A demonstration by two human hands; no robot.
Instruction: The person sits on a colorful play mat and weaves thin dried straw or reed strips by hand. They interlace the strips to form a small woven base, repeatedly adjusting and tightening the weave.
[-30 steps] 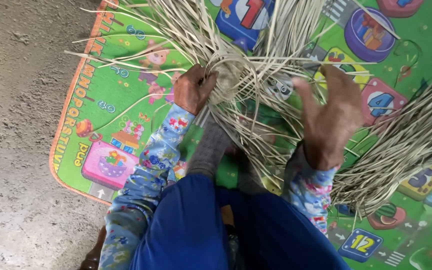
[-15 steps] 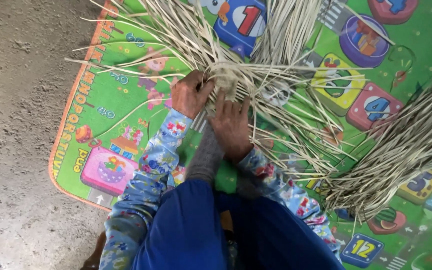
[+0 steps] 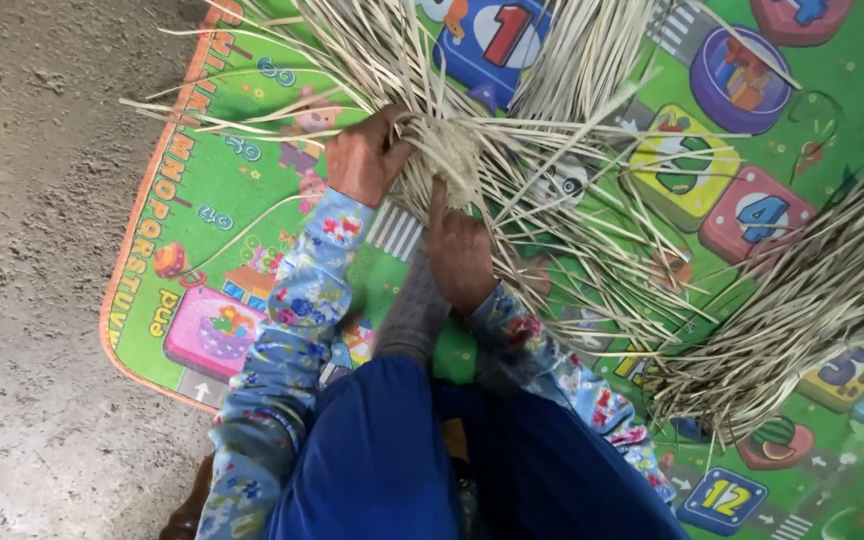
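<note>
A person's left hand point(image 3: 364, 160) closes around a gathered clump of pale reed strips point(image 3: 472, 165), fingers curled into the tangle, while the right hand point(image 3: 457, 255) presses in just below it, fingertips buried among the strands; whether that hand pinches a strip or only steadies the bunch cannot be told. The woven knot lies directly ahead of both hands, between them and the far edge of the view, with loose strips fanning outward from it toward the top and the right. The left hand sits nearer its centre. A second sheaf of strips point(image 3: 802, 310) lies well apart at right, its long axis running diagonally, its far end cut off by the frame. Everything rests on a bright green children's play mat point(image 3: 202, 220) laid over bare concrete floor point(image 3: 32, 250). Floral sleeves point(image 3: 292, 330) and a blue garment point(image 3: 392, 460) hide the mat nearest the camera.
</note>
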